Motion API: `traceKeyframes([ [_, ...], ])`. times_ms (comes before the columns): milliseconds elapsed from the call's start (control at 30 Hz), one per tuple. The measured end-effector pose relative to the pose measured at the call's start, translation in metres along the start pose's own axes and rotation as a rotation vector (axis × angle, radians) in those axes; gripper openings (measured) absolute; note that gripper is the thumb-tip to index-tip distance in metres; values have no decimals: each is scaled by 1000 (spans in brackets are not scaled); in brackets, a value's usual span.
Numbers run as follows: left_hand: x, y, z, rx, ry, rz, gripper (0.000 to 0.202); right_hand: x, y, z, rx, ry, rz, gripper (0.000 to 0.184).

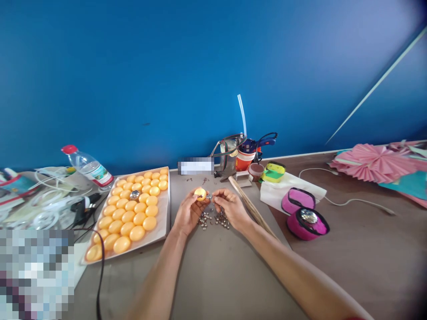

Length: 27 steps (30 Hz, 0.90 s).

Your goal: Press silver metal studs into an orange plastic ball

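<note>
Above the grey work mat [227, 275], my left hand [187, 214] grips an orange ball [200, 194], like a table-tennis ball, with a small dark mark on its face. My right hand [232, 209] is closed close beside it, thumb and fingers pinched together. Between the two hands shows a small shiny metal piece [209, 197]; whatever the right fingertips pinch is too small to name. Loose metal bits [221, 220], like small bells or beads, lie in piles below both hands. To the left, a white tray [167, 195] carries rows of similar orange balls [128, 216] and one silver ball [134, 194].
Behind the hands stand a glass jar [228, 155] and an orange cup [245, 161] of tools. Wooden sticks [253, 206] lie right of my right hand, near a pink zip case [302, 229]. A bottle [91, 169] leans at left; a black cable [100, 275] crosses the tray's front corner.
</note>
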<state>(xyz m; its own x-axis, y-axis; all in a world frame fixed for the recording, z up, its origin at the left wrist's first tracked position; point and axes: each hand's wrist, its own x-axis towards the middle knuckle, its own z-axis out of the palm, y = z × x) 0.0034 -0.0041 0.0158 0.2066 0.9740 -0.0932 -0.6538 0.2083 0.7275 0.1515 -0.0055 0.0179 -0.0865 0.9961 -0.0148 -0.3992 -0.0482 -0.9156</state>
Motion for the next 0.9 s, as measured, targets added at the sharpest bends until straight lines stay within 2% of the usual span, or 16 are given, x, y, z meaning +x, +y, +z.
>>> traceKeyframes([
  [333, -1, -2, 2, 3, -9, -10, 26, -2, -3, 4, -15, -46, -16, 12],
  [500, -1, -3, 3, 27, -18, -24, 28, -2, -2, 4, -7, -33, -8, 17],
  [900, -1, -8, 2, 44, -35, -23, 27, -4, -4, 4, -133, -64, -17, 15],
])
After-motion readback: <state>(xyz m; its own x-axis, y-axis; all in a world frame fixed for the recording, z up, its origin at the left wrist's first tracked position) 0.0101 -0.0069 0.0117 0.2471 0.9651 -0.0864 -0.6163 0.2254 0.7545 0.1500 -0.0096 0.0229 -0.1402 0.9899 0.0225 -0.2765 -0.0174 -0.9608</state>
